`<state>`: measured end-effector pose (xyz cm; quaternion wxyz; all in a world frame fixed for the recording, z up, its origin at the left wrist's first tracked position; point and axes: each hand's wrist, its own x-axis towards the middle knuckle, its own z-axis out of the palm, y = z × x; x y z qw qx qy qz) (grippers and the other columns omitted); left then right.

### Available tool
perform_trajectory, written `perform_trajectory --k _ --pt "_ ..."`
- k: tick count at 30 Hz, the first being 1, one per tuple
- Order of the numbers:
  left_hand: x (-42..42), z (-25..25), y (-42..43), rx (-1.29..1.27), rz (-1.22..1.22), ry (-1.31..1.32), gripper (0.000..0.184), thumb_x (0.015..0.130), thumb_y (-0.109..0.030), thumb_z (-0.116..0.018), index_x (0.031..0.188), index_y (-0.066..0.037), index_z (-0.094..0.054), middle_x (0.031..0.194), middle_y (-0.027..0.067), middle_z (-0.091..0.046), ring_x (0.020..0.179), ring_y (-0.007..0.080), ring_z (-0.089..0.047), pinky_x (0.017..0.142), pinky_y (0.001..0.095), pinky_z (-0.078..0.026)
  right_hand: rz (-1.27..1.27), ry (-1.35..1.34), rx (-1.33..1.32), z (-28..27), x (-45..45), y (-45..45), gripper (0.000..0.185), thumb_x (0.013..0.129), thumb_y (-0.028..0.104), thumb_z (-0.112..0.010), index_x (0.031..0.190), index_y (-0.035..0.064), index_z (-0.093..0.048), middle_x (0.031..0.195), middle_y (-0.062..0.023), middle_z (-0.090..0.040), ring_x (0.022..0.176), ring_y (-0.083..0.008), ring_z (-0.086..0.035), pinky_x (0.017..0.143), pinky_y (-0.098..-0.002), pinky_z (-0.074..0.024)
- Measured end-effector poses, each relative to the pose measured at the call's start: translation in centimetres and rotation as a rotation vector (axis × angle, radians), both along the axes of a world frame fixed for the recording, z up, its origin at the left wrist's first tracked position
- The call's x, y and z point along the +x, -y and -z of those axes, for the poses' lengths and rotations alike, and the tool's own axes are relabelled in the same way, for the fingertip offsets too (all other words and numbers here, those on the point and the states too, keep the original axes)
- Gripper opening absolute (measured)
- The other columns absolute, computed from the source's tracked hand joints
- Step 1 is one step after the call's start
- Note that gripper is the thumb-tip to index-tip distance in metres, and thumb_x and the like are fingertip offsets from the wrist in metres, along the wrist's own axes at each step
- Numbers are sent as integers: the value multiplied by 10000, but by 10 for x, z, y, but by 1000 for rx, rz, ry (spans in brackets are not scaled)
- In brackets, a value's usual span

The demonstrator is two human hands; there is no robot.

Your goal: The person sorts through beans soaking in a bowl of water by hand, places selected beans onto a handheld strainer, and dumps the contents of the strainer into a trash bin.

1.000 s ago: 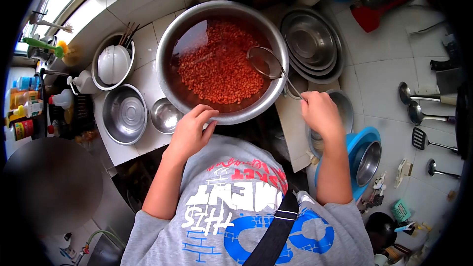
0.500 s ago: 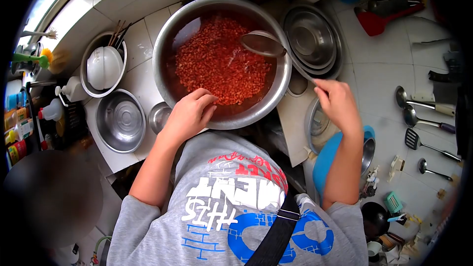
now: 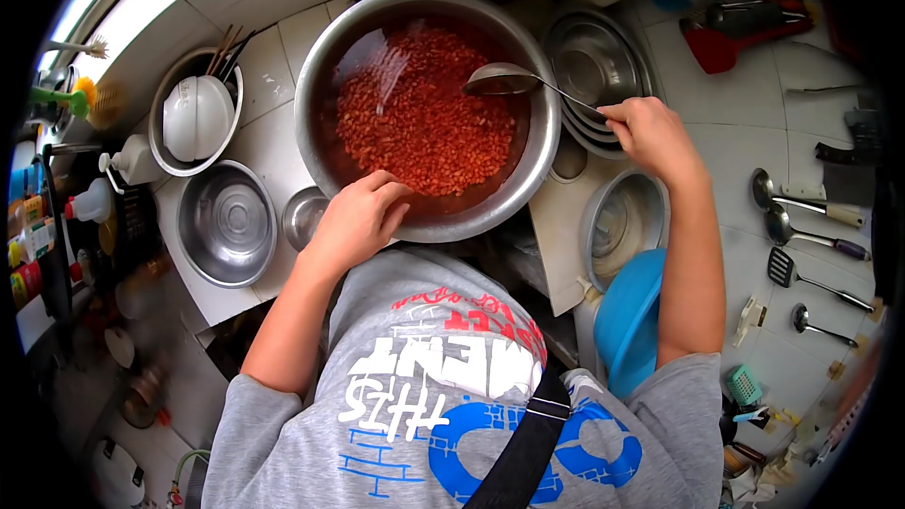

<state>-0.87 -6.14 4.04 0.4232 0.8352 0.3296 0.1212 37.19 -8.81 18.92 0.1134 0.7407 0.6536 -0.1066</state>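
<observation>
A large metal basin (image 3: 542, 165) holds reddish beans or peanuts (image 3: 424, 118) in dark red liquid. My right hand (image 3: 650, 137) is closed round the handle end of a metal ladle (image 3: 500, 80). The ladle's bowl is over the right side of the basin, and its handle crosses the rim; whether the bowl touches the liquid is hard to judge. Over the near-left rim is my left hand (image 3: 361, 215), with its fingers bent inward above the liquid. A gap shows between thumb and fingers, and nothing is visible in it.
Nested metal bowls (image 3: 589, 57) stand right of the basin, near a clear bowl (image 3: 627, 226) and a blue basin (image 3: 630, 320). At left are a metal bowl (image 3: 226, 226), a small one (image 3: 304, 217), and a pot with white bowls (image 3: 198, 123). Utensils (image 3: 801, 269) hang far right.
My right hand has moved up, away from my body, bringing the ladle's handle to a flatter angle across the rim. The ladle's bowl has turned. My left hand has barely moved.
</observation>
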Motion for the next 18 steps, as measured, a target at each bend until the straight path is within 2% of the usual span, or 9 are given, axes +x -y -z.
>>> perform_trajectory --k 9,18 --pt "2 -2 3 4 -16 13 189 904 -89 -681 1070 -3 -704 1070 145 -673 967 356 -667 843 433 -550 64 -32 -135 -12 14 -4 243 905 114 -642 1110 78 -768 1040 -172 -735 997 -361 -696 883 -430 -557" --pt "3 -1 6 28 -34 30 174 898 -107 -684 1038 -7 -709 1028 141 -675 938 359 -670 816 452 -557 72 -122 -234 -16 16 -2 274 871 94 -662 1127 68 -757 986 -199 -722 928 -376 -693 815 -419 -550"
